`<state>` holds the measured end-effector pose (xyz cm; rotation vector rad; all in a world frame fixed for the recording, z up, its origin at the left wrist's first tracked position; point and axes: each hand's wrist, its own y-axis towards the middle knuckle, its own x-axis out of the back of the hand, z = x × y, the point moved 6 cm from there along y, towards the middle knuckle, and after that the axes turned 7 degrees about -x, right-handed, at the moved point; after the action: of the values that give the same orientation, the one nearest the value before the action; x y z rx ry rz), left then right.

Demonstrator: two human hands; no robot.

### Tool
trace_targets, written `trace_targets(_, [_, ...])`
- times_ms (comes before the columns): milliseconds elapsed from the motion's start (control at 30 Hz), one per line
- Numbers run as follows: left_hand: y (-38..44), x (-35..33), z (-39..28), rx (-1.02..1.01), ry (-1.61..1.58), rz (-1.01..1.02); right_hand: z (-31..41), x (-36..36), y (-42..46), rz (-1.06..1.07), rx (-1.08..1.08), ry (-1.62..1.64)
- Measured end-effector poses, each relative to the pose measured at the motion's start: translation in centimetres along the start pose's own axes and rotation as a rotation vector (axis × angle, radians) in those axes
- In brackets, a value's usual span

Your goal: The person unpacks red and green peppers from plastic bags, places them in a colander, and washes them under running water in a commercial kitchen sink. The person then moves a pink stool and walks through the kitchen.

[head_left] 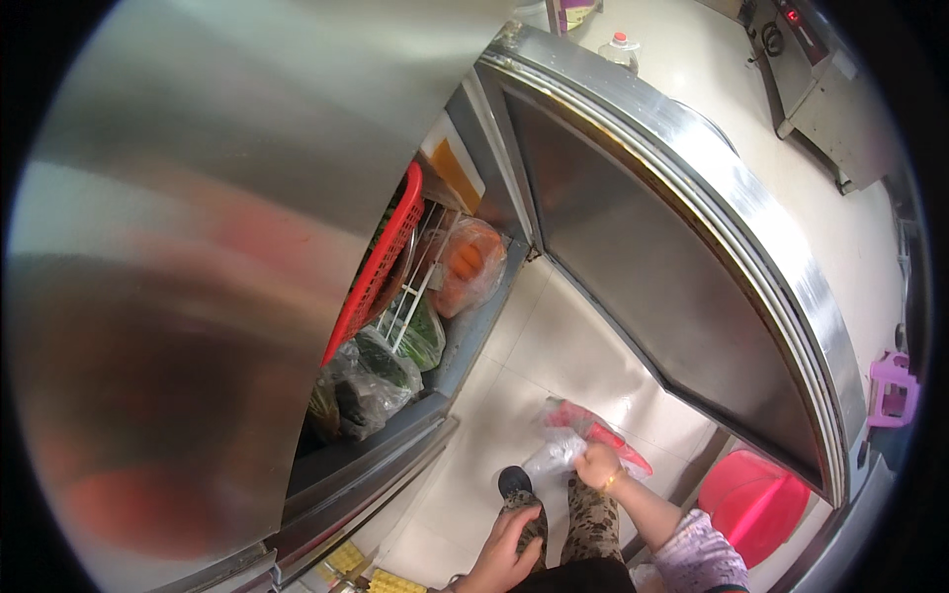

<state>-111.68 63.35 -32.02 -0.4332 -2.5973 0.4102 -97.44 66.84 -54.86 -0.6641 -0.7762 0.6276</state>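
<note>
My right hand (599,467), with a yellow bracelet at its wrist, grips the gathered top of a clear plastic bag (556,452). Red, long items (593,426) show inside the bag, low over the tiled floor; what they are I cannot tell. My left hand (508,548) is over my left leg, fingers apart and holding nothing. Left of both hands, an open steel refrigerator holds a red plastic basket (378,259) on a white wire shelf (415,296). Below it lie bagged carrots (468,259), bagged green vegetables (419,333) and another clear bag (374,385).
The refrigerator door (667,274) stands wide open at the right. A pink plastic bin or stool (756,497) is under its lower end. A steel door or panel (222,222) fills the left. Farther off are a plastic jug (620,53) with a red cap and a purple stool (892,389).
</note>
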Motion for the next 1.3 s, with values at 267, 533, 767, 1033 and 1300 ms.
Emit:
trace_targets(267, [-9.3,-0.7,4.3,0.42,-0.004,0.094,15.0,0.7,8.7,-0.098,0.16,0.098])
trace_targets(533, [-9.1,-1.5,2.9,0.363,-0.09,-0.128,26.7,2.4,12.2,-0.29,0.379,0.513])
trace_targets(767, [-14.4,-2.0,8.0,0.601,-0.319,-0.219,13.4,4.1,-1.9,-0.22,0.326,0.469])
trace_targets(1033, [-25.5,6.8,15.5,0.563,-0.451,-0.844,13.8,26.4,-29.6,-1.029,0.552,-0.447])
trace_targets(1300, [-26.4,15.6,5.4,0.051,-0.124,-0.928,6.1,32.0,-31.8,-1.261,0.112,-0.501])
